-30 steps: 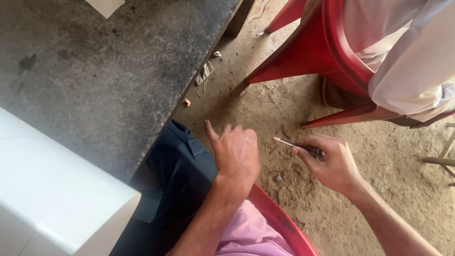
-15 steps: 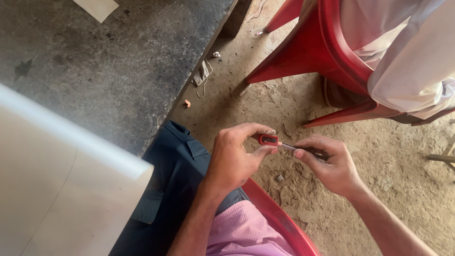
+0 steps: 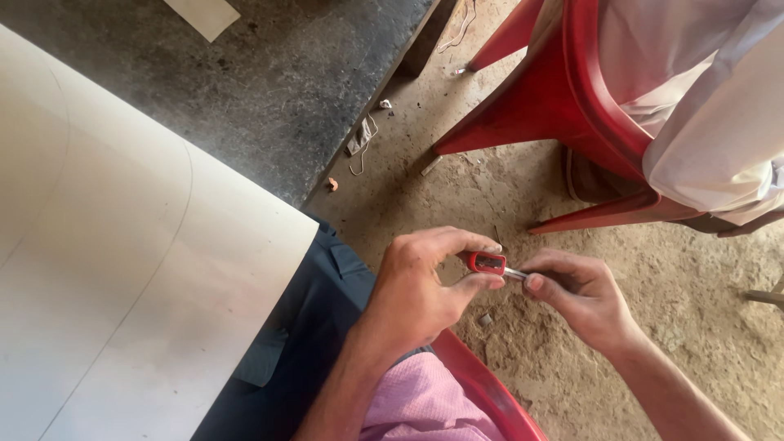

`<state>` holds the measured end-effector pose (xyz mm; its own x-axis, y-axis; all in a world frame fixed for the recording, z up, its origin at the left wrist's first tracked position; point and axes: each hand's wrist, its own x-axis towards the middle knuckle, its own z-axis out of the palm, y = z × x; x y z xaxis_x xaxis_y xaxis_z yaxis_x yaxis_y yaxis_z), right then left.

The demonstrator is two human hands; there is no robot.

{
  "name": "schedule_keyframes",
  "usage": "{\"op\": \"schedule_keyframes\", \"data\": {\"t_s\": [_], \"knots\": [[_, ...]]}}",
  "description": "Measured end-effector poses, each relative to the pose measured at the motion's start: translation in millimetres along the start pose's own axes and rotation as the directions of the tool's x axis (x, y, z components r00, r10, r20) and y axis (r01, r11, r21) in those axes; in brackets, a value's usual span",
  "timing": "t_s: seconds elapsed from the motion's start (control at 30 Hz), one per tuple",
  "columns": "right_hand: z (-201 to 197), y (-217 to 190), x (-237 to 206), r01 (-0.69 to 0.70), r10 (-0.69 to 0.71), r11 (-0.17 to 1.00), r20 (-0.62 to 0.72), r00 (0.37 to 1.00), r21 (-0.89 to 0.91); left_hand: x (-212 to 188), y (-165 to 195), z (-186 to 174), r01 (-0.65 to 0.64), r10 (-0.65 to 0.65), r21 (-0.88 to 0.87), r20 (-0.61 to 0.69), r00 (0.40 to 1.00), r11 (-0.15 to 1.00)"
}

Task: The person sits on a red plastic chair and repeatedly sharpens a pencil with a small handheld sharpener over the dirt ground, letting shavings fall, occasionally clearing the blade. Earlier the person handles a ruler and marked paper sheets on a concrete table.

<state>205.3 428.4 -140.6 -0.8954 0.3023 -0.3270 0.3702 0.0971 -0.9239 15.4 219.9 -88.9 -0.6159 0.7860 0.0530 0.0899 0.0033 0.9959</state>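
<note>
My left hand [image 3: 425,282] pinches a small red pencil sharpener [image 3: 484,262] between thumb and fingers. My right hand [image 3: 580,298] grips a pencil [image 3: 514,273] whose tip goes into the sharpener; most of the pencil is hidden inside the fist. Both hands hover over the dirt floor, just beyond my knee in dark blue trousers [image 3: 314,327]. I sit on a red plastic chair [image 3: 482,388].
A large white sheet [image 3: 122,245] with faint drawn curves lies on the dark grey stone table [image 3: 286,90] at left. Another person in white clothes [image 3: 702,106] sits on a red chair [image 3: 563,106] at upper right. Small scraps litter the sandy floor [image 3: 694,310].
One second ago my left hand was open near my knee and the right held the pencil alone. The left hand then took up the red sharpener and met the pencil tip. The view shifted.
</note>
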Motion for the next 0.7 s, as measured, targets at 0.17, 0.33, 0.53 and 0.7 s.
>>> {"op": "schedule_keyframes", "data": {"t_s": [0.17, 0.33, 0.53, 0.7], "knots": [[-2.5, 2.1, -2.0, 0.004, -0.005, 1.000, 0.046, 0.999, 0.027, -0.6, 3.6, -4.9, -0.009, 0.010, -0.027, 0.029, 1.000, 1.000], [-2.6, 2.3, -1.2, -0.054, 0.051, 0.997, 0.062, 0.997, 0.048, -1.5, 3.3, -7.8, 0.009, -0.007, -0.051, 0.050, 0.999, 0.999], [-4.4, -1.4, 1.7, -0.077, 0.063, 0.990, 0.119, 0.991, 0.120, -1.6, 0.4, -10.7, -0.011, 0.018, -0.122, 0.057, 0.998, 0.992], [-0.6, -12.6, 0.9, -0.007, 0.009, 1.000, 0.092, 0.996, -0.024, -1.9, 0.7, -14.0, -0.018, 0.022, -0.075, 0.054, 0.998, 0.997]]}}
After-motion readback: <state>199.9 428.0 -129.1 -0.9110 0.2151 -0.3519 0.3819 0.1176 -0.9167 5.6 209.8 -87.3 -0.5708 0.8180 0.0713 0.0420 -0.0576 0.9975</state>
